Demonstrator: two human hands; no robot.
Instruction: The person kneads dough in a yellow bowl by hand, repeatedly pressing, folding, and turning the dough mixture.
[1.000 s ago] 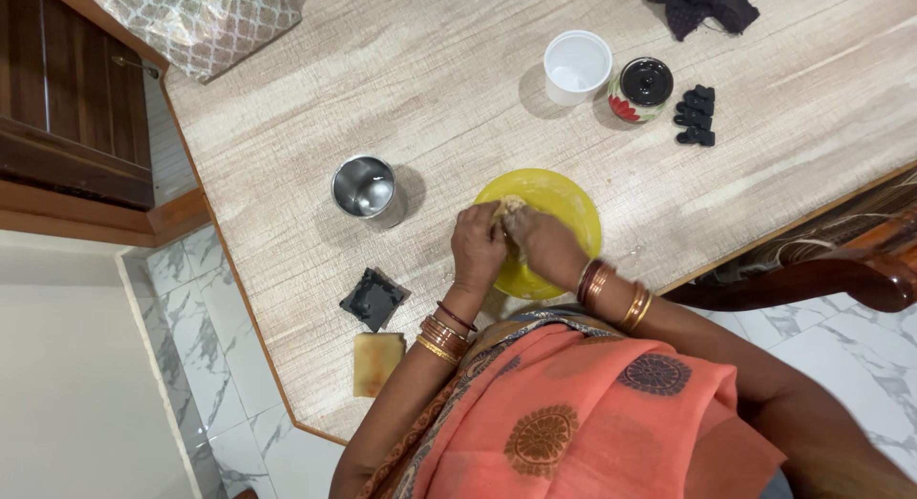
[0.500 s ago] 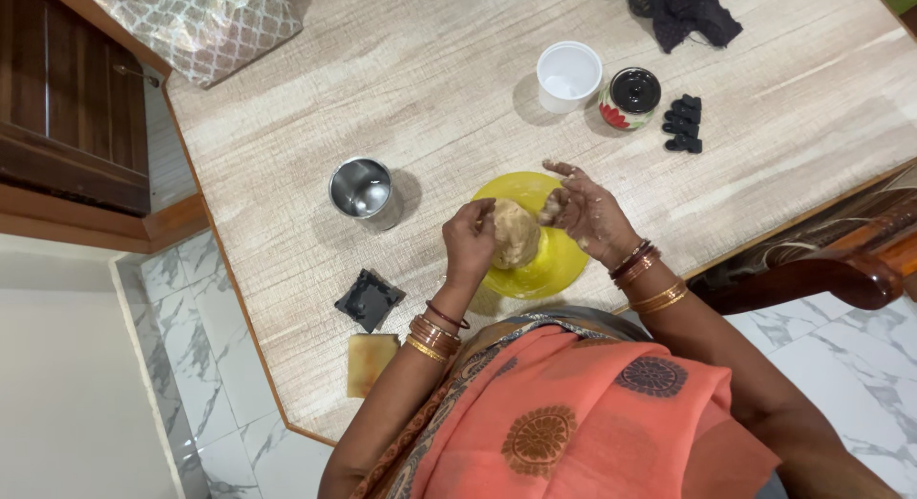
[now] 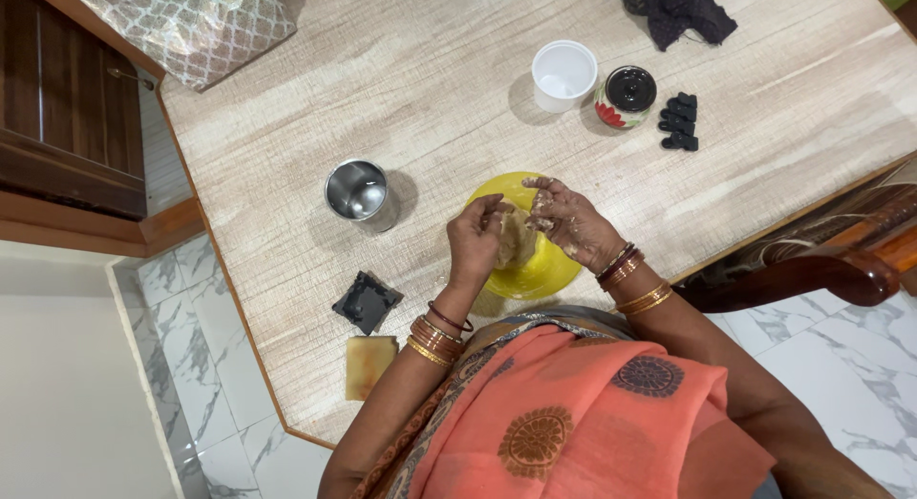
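Your left hand (image 3: 475,243) grips the dough (image 3: 517,239) over the yellow bowl (image 3: 544,270), near the table (image 3: 287,174) edge; your right hand (image 3: 565,222) is open, touching it. Steel cup (image 3: 357,191) stands apart.

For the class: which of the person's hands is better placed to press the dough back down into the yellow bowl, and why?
Probably the left hand: it cups the dough lump over the yellow bowl. The right hand is open, fingers spread and dough-smeared, touching only the lump's edge.

Pale dough lump (image 3: 517,239) — raised over yellow bowl (image 3: 546,275).
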